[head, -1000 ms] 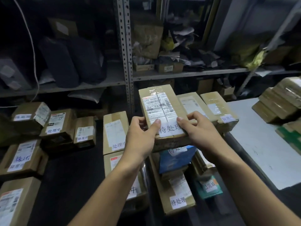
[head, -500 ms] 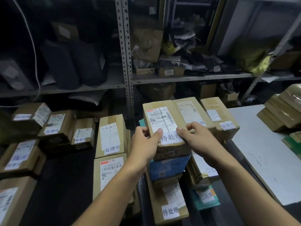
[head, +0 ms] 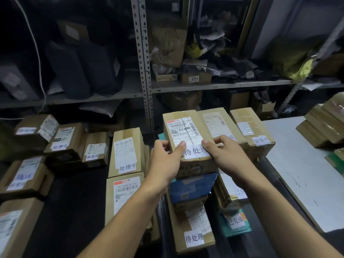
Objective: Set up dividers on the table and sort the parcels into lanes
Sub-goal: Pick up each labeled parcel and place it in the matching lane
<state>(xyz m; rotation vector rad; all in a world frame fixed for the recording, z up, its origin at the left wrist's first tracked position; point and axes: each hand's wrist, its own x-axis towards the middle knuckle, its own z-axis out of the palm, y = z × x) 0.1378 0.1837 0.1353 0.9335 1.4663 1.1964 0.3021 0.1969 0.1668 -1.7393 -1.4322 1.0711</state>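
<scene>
A cardboard parcel (head: 183,131) with a shipping label and a white 待处理 tag sits on top of a blue box (head: 191,187) in the middle stack. My left hand (head: 166,161) grips its near left corner, thumb on the label. My right hand (head: 226,155) grips its near right corner, thumb on the white tag. Below lies another parcel tagged 待处理 (head: 193,229). Two parcels tagged 处理中 (head: 126,151) stand in the row to the left. Parcels tagged 异常件 (head: 253,135) and 已完成 (head: 235,220) lie to the right.
Several more labelled boxes (head: 63,140) cover the dark surface at left. A white table top (head: 301,170) at right carries stacked flat boxes (head: 323,125). Metal shelving (head: 143,58) full of bags and cartons stands behind.
Both hands have lowered the parcel from mid-air onto the blue box in the middle stack and still hold its near corners.
</scene>
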